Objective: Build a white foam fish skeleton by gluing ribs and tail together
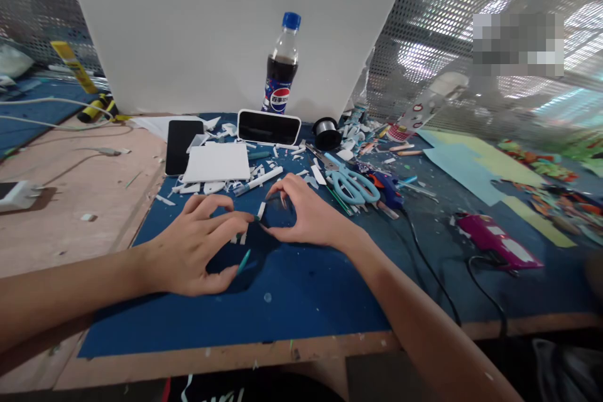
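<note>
My left hand [195, 248] rests on the blue cutting mat [301, 295] with its fingers arched and apart. Its index tip sits by a small white foam strip [261, 210], and its thumb is next to a thin teal stick [244, 260]. My right hand [306, 217] is just to the right, with thumb and fingers curled into a ring round a small dark item that I cannot identify. The two hands nearly touch at the strip. More white foam scraps [239, 237] lie under my left fingertips.
Behind the hands lie a white foam square [217, 162], a white pen [259, 180], a black phone [181, 146], a propped phone [268, 127], a cola bottle [281, 66], a wire spool [326, 133], teal scissors [352, 185], a glue gun [389, 191] with its cable, and coloured paper [464, 163].
</note>
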`<control>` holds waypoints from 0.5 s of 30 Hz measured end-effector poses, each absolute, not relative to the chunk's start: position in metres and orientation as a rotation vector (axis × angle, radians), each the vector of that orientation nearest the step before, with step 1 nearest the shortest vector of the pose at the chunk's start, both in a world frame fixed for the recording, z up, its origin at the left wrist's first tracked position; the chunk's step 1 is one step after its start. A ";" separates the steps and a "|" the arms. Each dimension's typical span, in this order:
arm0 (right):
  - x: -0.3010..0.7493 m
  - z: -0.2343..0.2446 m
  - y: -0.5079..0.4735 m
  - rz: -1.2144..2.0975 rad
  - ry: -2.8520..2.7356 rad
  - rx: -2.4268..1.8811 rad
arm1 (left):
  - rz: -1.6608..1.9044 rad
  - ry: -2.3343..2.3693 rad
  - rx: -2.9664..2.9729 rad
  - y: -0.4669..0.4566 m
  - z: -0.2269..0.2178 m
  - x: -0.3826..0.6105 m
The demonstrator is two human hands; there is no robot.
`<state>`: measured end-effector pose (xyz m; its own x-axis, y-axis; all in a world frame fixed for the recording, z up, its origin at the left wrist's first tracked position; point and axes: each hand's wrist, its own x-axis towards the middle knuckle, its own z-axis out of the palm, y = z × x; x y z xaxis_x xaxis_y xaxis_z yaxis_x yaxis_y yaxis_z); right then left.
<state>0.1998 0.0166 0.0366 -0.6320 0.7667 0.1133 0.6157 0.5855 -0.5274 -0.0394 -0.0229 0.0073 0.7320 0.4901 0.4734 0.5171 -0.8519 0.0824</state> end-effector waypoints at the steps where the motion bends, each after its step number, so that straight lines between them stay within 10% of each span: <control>1: 0.198 0.036 0.016 0.651 -2.489 -1.138 | -0.758 -0.832 -2.875 -0.023 0.007 -0.039; 15: 0.196 0.035 0.017 0.755 -2.492 -1.170 | -0.893 -0.984 -2.883 -0.021 0.002 -0.041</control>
